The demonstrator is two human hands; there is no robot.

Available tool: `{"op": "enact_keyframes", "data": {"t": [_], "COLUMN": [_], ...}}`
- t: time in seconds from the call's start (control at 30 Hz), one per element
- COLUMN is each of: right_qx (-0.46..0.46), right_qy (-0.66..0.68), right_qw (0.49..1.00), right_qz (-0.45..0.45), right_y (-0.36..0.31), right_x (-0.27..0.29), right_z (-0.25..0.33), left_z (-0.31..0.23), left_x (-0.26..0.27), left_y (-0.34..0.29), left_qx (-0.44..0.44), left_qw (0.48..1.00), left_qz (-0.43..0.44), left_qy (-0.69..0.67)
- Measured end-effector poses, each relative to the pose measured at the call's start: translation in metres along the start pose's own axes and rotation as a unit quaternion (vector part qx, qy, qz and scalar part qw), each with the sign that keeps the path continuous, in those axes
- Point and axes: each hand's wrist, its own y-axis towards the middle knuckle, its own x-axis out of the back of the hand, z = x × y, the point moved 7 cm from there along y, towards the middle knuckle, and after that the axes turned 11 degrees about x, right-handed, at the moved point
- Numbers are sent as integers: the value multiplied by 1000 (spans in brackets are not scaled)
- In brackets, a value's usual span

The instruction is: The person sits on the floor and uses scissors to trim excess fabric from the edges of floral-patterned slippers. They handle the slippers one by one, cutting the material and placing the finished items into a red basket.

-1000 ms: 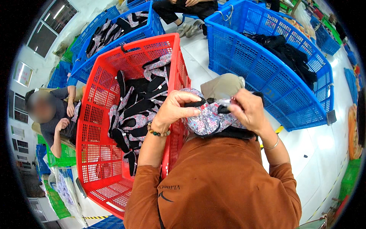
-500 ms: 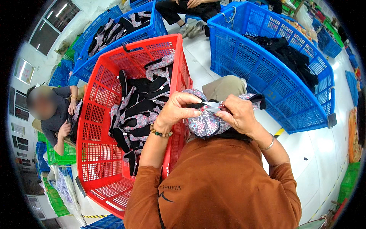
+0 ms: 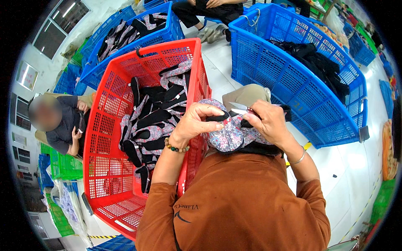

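My left hand (image 3: 192, 125) pinches the black edge of a floral cloth slipper (image 3: 226, 136) between thumb and fingers, above my lap. In my right hand (image 3: 269, 122) is a small pair of thread snips (image 3: 239, 108). Their two pale blades point left and stand apart, just above the slipper and clear of the left fingertips. More floral and black fabric lies under the right hand, partly hidden by it.
A red plastic basket (image 3: 189, 47) at my left holds many floral slippers (image 3: 144, 134). Blue crates with slippers (image 3: 125, 35) and black fabric pieces (image 3: 314, 60) stand beyond. A seated person (image 3: 63, 121) works at the far left; another person's legs (image 3: 199, 16) show ahead.
The snips have drawn back from my left fingertips, up and to the right, and their blades now show spread apart. My left hand keeps its pinch on the slipper.
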Motion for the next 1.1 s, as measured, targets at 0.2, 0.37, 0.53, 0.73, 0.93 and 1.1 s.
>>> {"op": "enact_keyframes", "data": {"t": [0.2, 0.37, 0.53, 0.73, 0.93, 1.1], "right_qx": [38, -25, -48, 71, 141, 167], "right_qy": [-14, -4, 49, -111, -187, -210], "right_qw": [998, 1000, 997, 991, 970, 961], "right_qz": [47, -4, -19, 30, 61, 68], "right_y": [4, -3, -8, -3, 2, 10], "right_x": [17, 18, 24, 39, 47, 48], "right_z": [11, 1, 3, 27, 34, 39], "left_z": [-3, -15, -12, -5, -5, -9], "left_x": [-3, -17, -22, -20, -20, -27], "left_y": [-3, -4, -3, 2, 12, 18], "left_qx": [61, 23, 54, 112, 96, 66], "left_qw": [994, 998, 998, 992, 991, 996], "left_qz": [-43, -5, 11, -21, -61, -48], "left_qy": [79, 64, 42, 61, 68, 24]}}
